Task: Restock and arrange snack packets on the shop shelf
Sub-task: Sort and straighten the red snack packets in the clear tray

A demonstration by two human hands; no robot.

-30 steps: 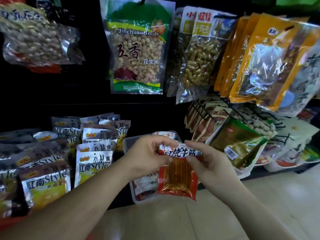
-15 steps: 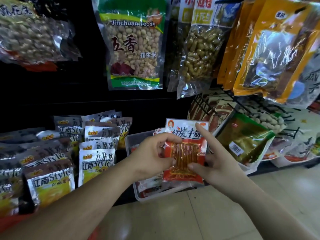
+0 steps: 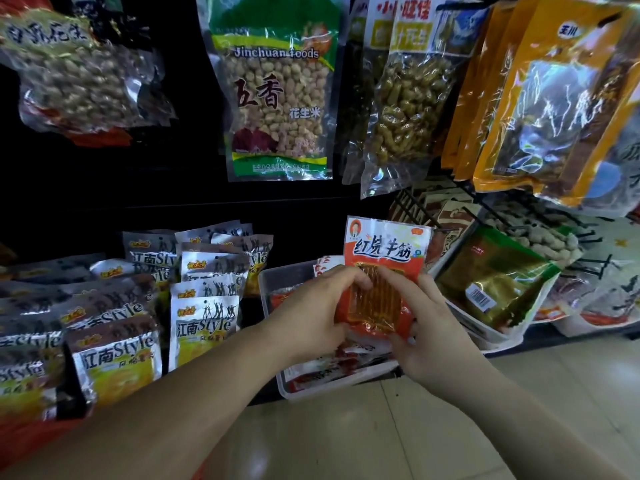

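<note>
Packet (image 3: 385, 251) of red snack strips, held upright just above clear tray (image 3: 270, 283). Gripped between left hand (image 3: 311, 317) and right hand (image 3: 437, 328), fingers curled onto its front.

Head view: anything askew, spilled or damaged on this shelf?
Nothing visibly spilled or torn. One green-gold packet leans tilted, barcode side out, right of the clear tray. Left hand and right hand hold the red packet upright above that tray.

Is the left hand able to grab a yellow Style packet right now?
Probably not yet: left hand and right hand both grip the red packet. The yellow Style packet stands nearby, nothing between.
</note>
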